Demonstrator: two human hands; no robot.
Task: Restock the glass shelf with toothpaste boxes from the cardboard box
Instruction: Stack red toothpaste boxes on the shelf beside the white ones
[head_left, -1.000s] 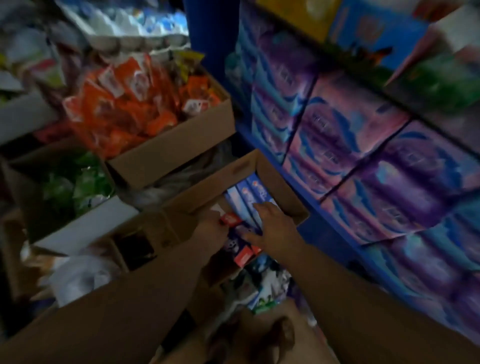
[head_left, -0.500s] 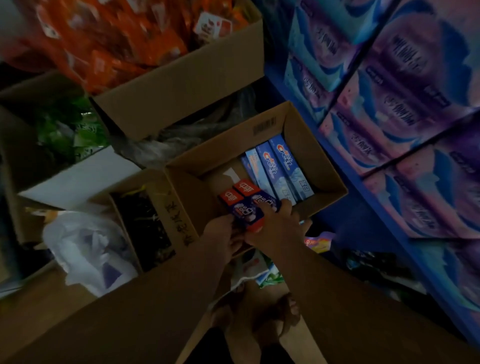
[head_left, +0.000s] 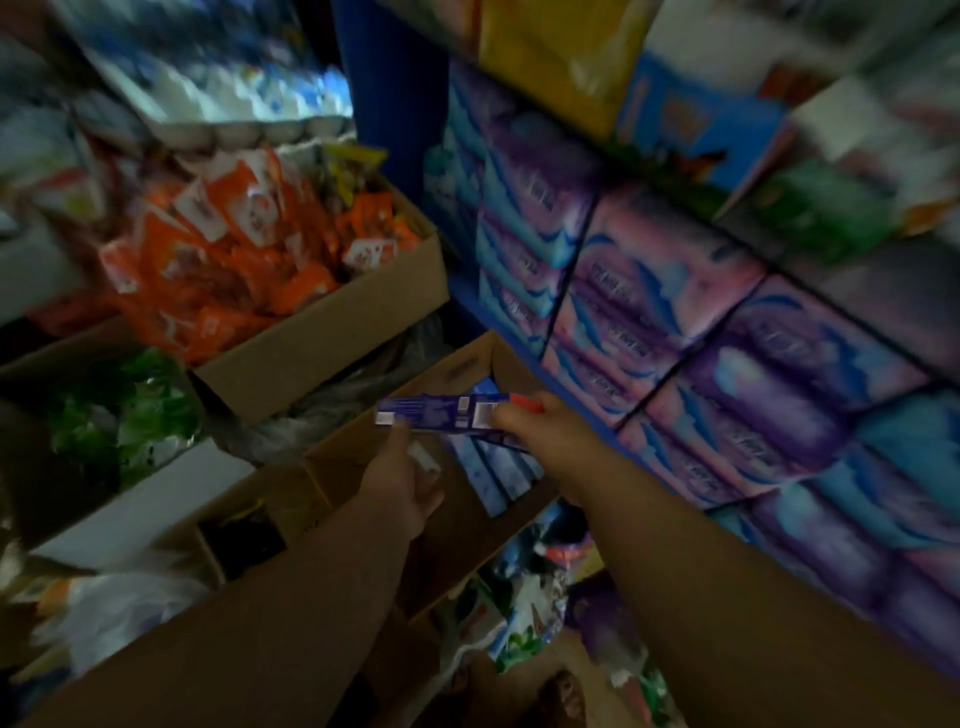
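Hands sit close together above the carton (head_left: 337, 457). Right hand (head_left: 530, 423) pinches the right end of a box (head_left: 441, 413) of toothpaste, held clear of the carton. Its long axis runs 9 to 3, level across the view. Left hand (head_left: 400, 480) is at the box's 9 o'clock end, fingertips against it, but blur hides whether it grips. More boxes (head_left: 493, 470) lie in the carton at 6 o'clock of the held one, pointing roughly 11 to 5. No glass shelf shows; blue racking (head_left: 395, 104) with purple packs (head_left: 649, 291) rises at 1 to 3 o'clock. Right hand, with the firmer hold, looks the likelier carrier.
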